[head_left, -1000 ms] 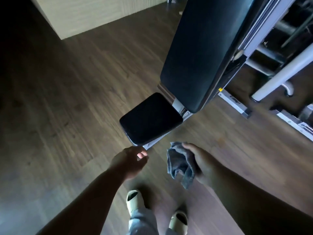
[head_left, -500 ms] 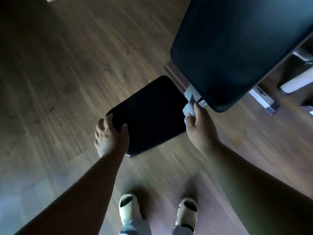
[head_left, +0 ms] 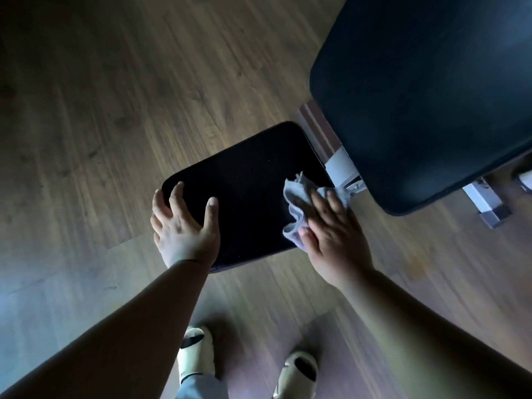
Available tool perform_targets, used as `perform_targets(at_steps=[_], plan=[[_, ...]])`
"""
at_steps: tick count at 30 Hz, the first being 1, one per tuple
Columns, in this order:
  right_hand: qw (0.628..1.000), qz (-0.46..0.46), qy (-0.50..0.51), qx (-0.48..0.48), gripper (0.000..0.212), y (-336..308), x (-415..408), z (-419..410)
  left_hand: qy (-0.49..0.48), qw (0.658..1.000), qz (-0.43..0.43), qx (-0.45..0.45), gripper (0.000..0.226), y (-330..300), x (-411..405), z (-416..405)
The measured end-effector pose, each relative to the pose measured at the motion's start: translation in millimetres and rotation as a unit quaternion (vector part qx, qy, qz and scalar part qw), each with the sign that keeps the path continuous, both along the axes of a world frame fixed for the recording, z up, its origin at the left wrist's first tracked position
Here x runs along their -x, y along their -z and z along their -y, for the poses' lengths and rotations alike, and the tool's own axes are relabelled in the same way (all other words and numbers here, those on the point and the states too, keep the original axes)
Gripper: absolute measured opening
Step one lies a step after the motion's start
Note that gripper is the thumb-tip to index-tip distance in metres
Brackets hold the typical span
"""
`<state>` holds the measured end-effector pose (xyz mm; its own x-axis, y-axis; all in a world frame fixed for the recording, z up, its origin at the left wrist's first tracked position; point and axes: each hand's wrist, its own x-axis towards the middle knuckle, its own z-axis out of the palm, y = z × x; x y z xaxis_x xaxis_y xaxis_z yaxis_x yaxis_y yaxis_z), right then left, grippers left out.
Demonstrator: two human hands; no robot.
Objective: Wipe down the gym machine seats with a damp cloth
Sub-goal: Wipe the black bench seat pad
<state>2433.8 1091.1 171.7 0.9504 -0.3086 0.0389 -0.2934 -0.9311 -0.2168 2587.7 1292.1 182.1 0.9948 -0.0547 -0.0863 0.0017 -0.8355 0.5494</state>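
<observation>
A small black seat pad (head_left: 244,191) of a gym bench lies below me, with the long black back pad (head_left: 426,90) rising to the upper right. My left hand (head_left: 184,226) rests on the seat's near left corner, fingers spread over the edge and thumb on top. My right hand (head_left: 334,234) presses a crumpled grey cloth (head_left: 299,203) flat against the seat's right side, fingers straight over it. Part of the cloth is hidden under that hand.
The bench's white metal frame (head_left: 342,168) joins the two pads, and a white foot bar (head_left: 486,203) sits on the dark wood floor (head_left: 100,110) at right. My two feet in pale slippers (head_left: 195,355) stand just in front of the seat.
My right hand has slid the cloth from the seat's far right corner onto the seat's right side and flattened over it. My left hand stays on the near left corner. The view has moved closer.
</observation>
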Motion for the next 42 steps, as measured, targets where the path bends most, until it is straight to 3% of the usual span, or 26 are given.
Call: perform_targets(at_steps=[4,9,12,16,21,23,28,32,36,38,42], plan=[[0.995,-0.047,0.086,-0.014,0.056,-6.1,-58.2,-4.4,-0.005,1.0,0.008,-0.003,0.075,0.9,-1.3,1.1],[0.994,-0.038,-0.1,0.013,0.049,-0.8,-5.0,-9.4,-0.008,1.0,0.015,0.002,0.073,-0.9,-0.7,1.9],[0.998,-0.033,-0.035,0.028,0.043,-0.1,-2.2,15.7,-0.008,1.0,0.019,0.0,0.071,1.3,0.2,1.5],[0.991,-0.074,0.111,-0.009,0.057,-8.4,-61.4,1.4,-0.008,1.0,0.016,-0.014,0.073,1.2,0.5,2.4],[0.994,-0.002,-0.107,0.022,0.052,2.4,-20.8,-23.7,0.062,0.997,0.04,-0.015,0.07,0.3,3.1,-6.1],[0.994,0.006,-0.105,0.032,0.051,3.9,-13.5,-6.7,0.105,0.992,0.063,-0.017,0.07,0.0,4.7,-10.7],[0.998,-0.054,0.026,0.032,0.066,-3.9,-50.7,-6.1,0.174,0.979,0.105,-0.019,0.069,4.8,9.3,-17.0],[0.997,-0.036,-0.053,0.031,0.086,-7.5,-51.8,-13.0,0.182,0.977,0.113,0.014,0.07,7.9,7.6,-18.6],[0.992,-0.031,-0.102,0.067,0.1,-4.9,-45.8,-8.1,0.211,0.966,0.144,-0.029,0.078,14.8,4.1,-18.7],[0.992,-0.002,-0.11,0.069,0.097,0.2,-45.5,-8.7,0.216,0.963,0.154,-0.047,0.077,17.4,4.4,-18.0],[0.978,0.187,-0.091,0.033,0.052,10.7,-35.5,-19.1,0.194,0.968,0.149,-0.056,0.076,15.8,7.2,-16.7]])
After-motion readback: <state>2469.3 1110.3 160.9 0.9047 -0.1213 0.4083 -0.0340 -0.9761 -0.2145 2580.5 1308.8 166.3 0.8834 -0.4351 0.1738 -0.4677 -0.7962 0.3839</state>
